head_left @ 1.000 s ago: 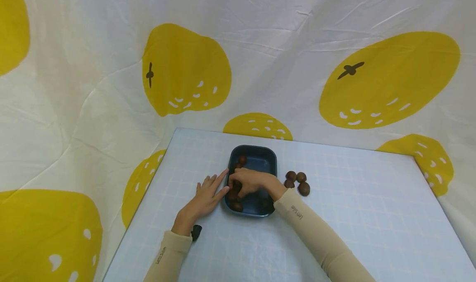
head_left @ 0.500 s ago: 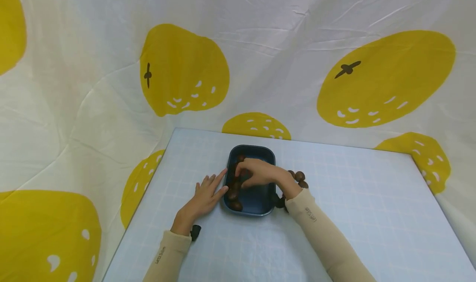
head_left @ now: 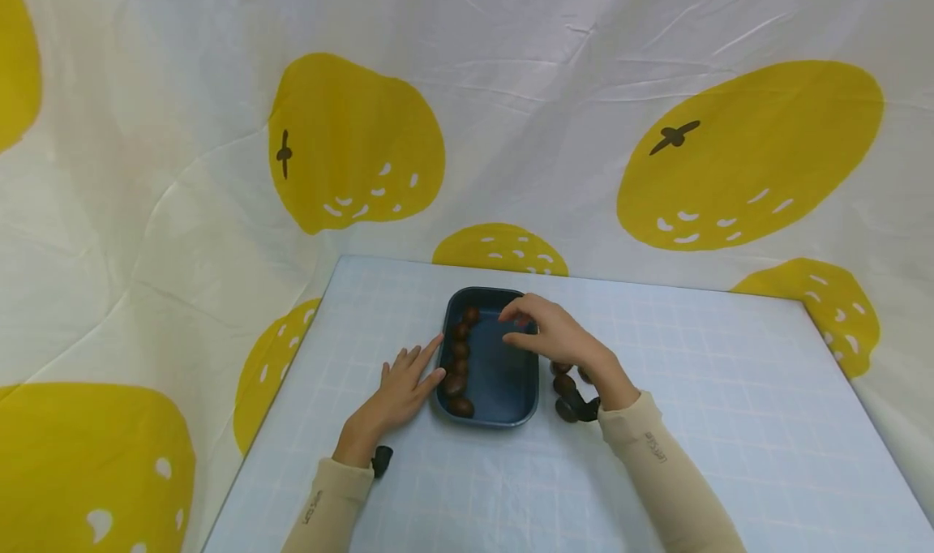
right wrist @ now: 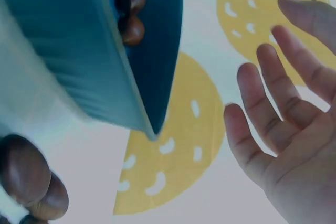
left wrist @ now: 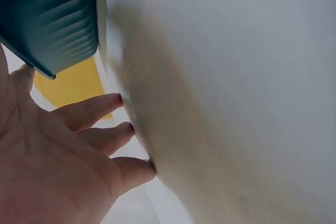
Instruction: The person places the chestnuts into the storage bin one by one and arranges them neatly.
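Observation:
A dark blue rectangular tray point(head_left: 503, 413) stands on the table. Along its left wall runs a row of several glossy brown, chestnut-like things point(head_left: 460, 349). My left hand point(head_left: 397, 391) lies beside the tray with fingers spread, index finger and thumb at its left rim; in the left wrist view, other fingertips touch the tabletop. Above the tray's right rim hovers my right hand point(head_left: 550, 330), holding nothing, its fingers loosely bent and apart. Under the right wrist, just right of the tray, lie more chestnut-like things point(head_left: 565, 384), partly hidden by the arm.
The table point(head_left: 730, 423) has a pale checked cover. Behind it and at its left hangs a white cloth point(head_left: 525, 147) printed with big yellow fruit. A small black device point(head_left: 382, 460) sits at the left wrist, another point(head_left: 582, 407) at the right.
My right hand has left the row in the tray, moving up and right, and its fingers have parted. More of the row shows now. The left hand stays at the rim.

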{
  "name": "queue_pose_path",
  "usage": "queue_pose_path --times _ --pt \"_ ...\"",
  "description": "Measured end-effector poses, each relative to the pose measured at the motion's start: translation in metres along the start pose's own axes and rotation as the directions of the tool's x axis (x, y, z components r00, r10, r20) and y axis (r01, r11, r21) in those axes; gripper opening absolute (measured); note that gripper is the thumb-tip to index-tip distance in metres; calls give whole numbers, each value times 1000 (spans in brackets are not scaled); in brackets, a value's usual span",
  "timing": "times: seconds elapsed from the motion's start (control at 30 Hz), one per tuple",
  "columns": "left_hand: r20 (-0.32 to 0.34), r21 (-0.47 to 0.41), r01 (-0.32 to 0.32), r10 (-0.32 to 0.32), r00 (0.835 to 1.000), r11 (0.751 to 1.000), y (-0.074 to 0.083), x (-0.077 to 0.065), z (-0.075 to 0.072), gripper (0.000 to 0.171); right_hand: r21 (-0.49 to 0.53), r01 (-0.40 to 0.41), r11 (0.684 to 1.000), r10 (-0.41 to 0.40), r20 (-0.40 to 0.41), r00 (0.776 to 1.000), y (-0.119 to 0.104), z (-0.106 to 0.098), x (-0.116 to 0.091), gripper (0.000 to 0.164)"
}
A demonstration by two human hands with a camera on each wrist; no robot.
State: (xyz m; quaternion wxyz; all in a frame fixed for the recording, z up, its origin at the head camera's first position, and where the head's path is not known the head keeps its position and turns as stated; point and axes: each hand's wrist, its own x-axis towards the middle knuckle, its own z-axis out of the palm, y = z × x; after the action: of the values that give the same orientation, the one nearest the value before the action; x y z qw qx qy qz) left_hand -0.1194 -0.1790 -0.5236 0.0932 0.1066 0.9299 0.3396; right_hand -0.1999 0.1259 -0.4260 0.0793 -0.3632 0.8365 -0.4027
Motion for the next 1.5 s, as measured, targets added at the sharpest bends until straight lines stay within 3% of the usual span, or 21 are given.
queue_pose_path --times 0.23,0.67,1.1,1.5 --pt "0 1 2 -2 1000 1000 0 -1 -1 61 19 9 1000 -7 -119 993 10 -10 -19 30" --pt "4 -17 10 -10 1000 1000 2 -2 -2 61 50 -96 994 105 -220 970 25 -24 -46 25" --pt "23 -7 25 -25 999 1000 0 -1 -1 61 50 -150 987 158 -253 954 40 -33 -68 25" --pt "5 -13 14 -14 1000 1000 1 0 0 61 30 -221 975 221 -263 939 77 -30 -107 31"
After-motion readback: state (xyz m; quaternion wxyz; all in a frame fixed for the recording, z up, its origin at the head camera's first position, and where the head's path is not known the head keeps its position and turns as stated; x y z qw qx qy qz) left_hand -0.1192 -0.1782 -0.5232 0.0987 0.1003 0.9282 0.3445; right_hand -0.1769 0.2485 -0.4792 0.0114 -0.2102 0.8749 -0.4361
